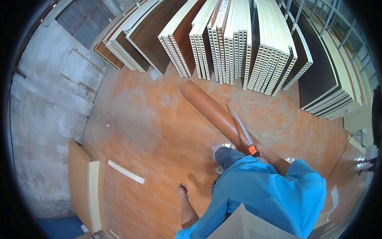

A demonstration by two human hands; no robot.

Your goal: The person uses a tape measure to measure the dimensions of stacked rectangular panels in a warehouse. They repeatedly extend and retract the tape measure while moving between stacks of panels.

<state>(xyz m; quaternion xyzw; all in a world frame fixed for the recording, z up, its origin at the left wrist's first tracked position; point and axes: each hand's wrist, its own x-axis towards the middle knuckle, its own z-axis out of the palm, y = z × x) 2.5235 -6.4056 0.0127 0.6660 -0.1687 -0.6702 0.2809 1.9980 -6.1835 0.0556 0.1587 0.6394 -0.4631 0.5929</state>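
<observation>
My right hand [258, 150] is closed around an orange and black tape measure [253, 150]. Its pale blade [239, 122] is drawn out and slants forward to the left, over the brown roll. This long reddish-brown roll [213, 112] lies diagonally on the floor, its near end partly hidden by my arm and body. Down at the left, my left hand [182, 191] hangs over the floor, apart from the roll. Its fingers are curled in, and whether anything small is inside them does not show.
Hollow-core panels [268, 67] stand on edge in a row along the far side, beside a metal rack [334, 18]. A pale strip [126, 172] lies on the orange floor [159, 139]. More boards [81, 183] lean near the left wall [49, 107].
</observation>
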